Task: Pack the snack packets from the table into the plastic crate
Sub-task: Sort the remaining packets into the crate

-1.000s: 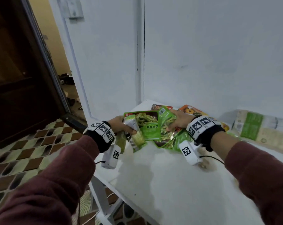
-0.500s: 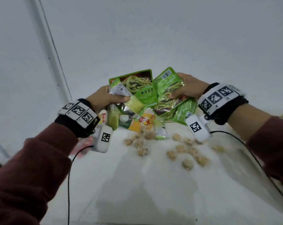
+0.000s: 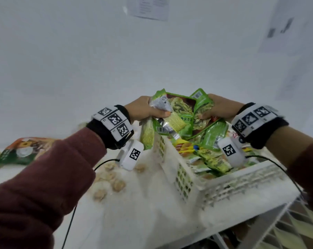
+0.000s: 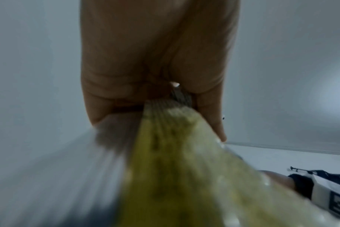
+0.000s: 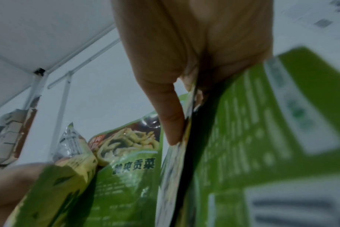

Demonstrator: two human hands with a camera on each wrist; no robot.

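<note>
Bundle of green snack packets [image 3: 184, 119] held up betw. both hands, above far end of white plastic crate [image 3: 224, 184]. Left hand [image 3: 145, 110] clenched round bundle's left edge, thumb on top; right hand [image 3: 218, 107] grips its right edge. More packets [image 3: 209, 159] in crate, below right wrist. Crate sits on tabletop [image 3: 152, 203]; boxed packs [image 3: 22, 150] well left of left hand.

Your left hand [image 3: 146, 112] and right hand [image 3: 219, 109] are raised side by side, arms reaching forward, fingers and thumbs of both curled tight around what they grip.
</note>
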